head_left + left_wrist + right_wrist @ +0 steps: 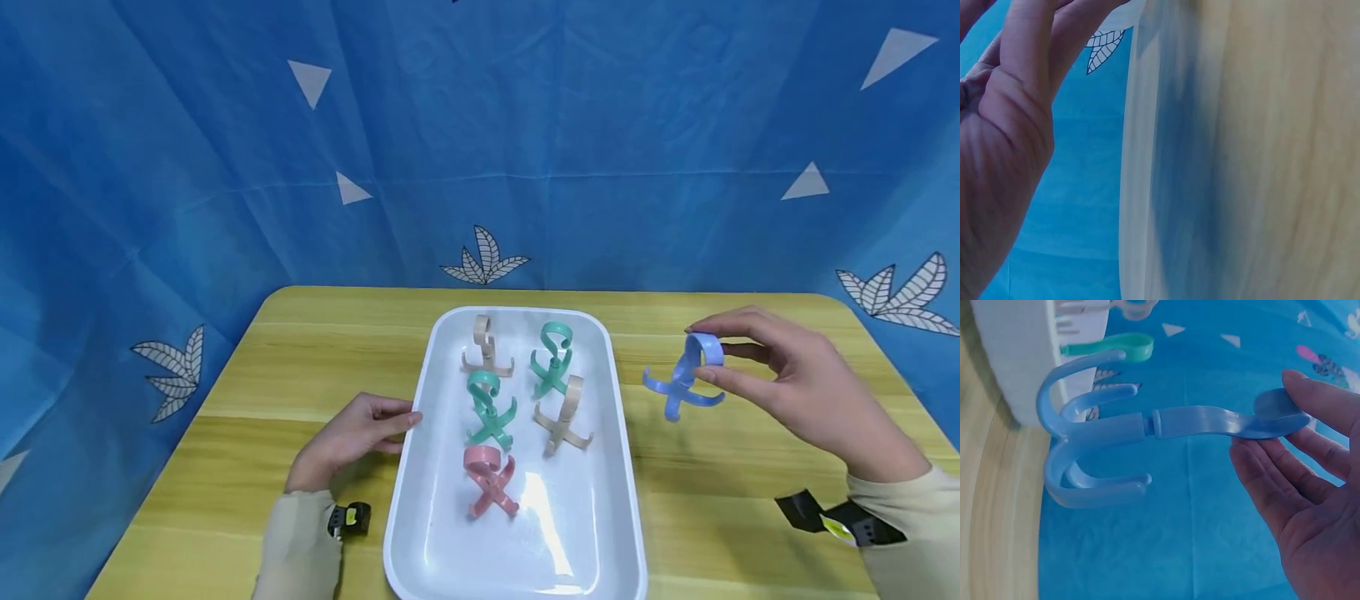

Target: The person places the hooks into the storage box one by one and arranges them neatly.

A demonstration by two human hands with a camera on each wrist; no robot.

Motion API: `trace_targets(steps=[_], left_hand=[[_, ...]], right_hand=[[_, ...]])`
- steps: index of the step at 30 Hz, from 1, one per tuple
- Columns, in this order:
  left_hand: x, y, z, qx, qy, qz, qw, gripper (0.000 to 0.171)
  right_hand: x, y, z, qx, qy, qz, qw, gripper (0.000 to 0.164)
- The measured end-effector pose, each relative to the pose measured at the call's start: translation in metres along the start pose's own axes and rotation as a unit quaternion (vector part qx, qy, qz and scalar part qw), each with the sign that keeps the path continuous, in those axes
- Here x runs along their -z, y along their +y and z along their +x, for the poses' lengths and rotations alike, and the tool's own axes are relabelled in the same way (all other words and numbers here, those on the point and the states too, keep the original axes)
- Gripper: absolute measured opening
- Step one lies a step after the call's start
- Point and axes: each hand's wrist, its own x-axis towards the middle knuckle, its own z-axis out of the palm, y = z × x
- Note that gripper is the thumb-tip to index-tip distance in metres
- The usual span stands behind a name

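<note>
A blue plastic hanging hook [684,377], with a curled top and several upturned prongs, is in the air right of the tray. My right hand [795,375] pinches its curled top between thumb and fingers, prongs downward. In the right wrist view the whole hook [1154,422] shows, prongs toward the table. A white tray [622,508] lies on the table, and my left hand [367,433] holds its left rim, thumb at the edge. Standing in the tray are two green hooks [491,417], two beige hooks [561,429] and a pink hook [491,483].
The wooden table [300,350] has light yellow grain and rounded far corners. Behind it hangs a blue cloth [555,150] with white triangles and leaf prints. A black strap with a small device [350,518] sits at the left wrist, another strap [840,517] at the right.
</note>
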Motion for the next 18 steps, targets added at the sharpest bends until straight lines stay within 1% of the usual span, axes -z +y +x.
trace_targets(steps=[4,8,11,13,18], left_hand=[[-0.002,0.0,0.003,0.006,0.001,-0.003,1.0,0.048],[-0.001,0.0,0.003,0.002,-0.006,-0.004,1.0,0.05],[-0.001,0.001,0.002,0.005,-0.002,-0.003,1.0,0.05],[-0.001,0.001,0.002,0.005,0.0,-0.005,1.0,0.05],[0.0,0.001,0.0,0.0,-0.002,-0.008,1.0,0.05]], right_hand=[[-0.001,-0.012,-0.004,0.035,-0.019,-0.026,0.999,0.046],[-0.006,-0.02,-0.007,0.082,-0.028,-0.043,0.995,0.056],[-0.011,-0.024,-0.007,0.113,-0.045,-0.03,0.992,0.059],[-0.016,-0.026,-0.006,0.127,-0.057,-0.015,0.99,0.059],[-0.026,-0.033,-0.006,0.13,-0.084,0.009,0.988,0.056]])
